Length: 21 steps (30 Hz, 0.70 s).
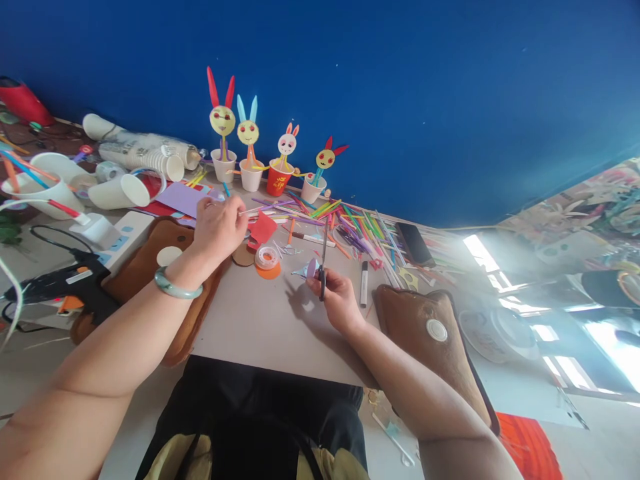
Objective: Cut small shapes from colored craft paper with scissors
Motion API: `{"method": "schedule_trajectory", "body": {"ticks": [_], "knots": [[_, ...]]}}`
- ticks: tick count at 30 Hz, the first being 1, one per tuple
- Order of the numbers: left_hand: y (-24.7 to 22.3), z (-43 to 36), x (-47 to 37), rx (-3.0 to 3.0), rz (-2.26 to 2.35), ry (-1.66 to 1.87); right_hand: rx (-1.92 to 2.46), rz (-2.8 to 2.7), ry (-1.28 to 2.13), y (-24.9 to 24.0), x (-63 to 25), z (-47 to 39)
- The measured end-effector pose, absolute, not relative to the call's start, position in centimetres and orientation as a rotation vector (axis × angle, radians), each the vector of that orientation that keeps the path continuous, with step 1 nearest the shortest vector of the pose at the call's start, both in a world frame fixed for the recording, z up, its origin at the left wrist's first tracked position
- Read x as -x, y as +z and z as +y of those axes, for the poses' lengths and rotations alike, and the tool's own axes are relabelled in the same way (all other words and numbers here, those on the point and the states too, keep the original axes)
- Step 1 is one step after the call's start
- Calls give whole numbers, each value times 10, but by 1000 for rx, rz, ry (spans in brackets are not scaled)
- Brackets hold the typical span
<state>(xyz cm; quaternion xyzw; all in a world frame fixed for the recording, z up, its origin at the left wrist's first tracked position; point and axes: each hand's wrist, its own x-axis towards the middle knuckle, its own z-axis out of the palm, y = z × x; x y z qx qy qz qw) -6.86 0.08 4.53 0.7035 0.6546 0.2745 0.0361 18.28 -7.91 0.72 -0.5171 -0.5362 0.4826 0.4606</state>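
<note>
My right hand (340, 300) is closed round the black handle of a pair of scissors (324, 257), whose blades point up and away from me. A small lilac paper piece (313, 268) with light blue bits is beside the handle, at my fingertips. Over the purple paper sheet (177, 199) and the red paper (263, 228), my left hand (217, 230) has its fingers drawn together; a thin pale line shows at the fingertips, but I cannot make out what it is. A roll of clear tape (267, 257) lies on an orange disc between the hands.
Four-eared figures aside, several paper cups with rabbit faces (251, 175) line the blue wall. Coloured sticks (345, 223) and a phone (415, 243) lie at the back. Brown cushions (415, 320) flank the table. A glue gun (75, 277), power strip (125, 233) and cables are at left.
</note>
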Motion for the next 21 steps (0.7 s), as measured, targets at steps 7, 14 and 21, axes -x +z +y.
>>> {"method": "schedule_trajectory", "body": {"ticks": [7, 14, 21], "knots": [[14, -34, 17, -1685, 849, 760, 1277, -1354, 1199, 9, -183, -79], [4, -44, 2, -1446, 776, 775, 1270, -1400, 1275, 8, -183, -81], [9, -45, 6, -1455, 836, 712, 1265, -1411, 1327, 12, -179, -85]]}}
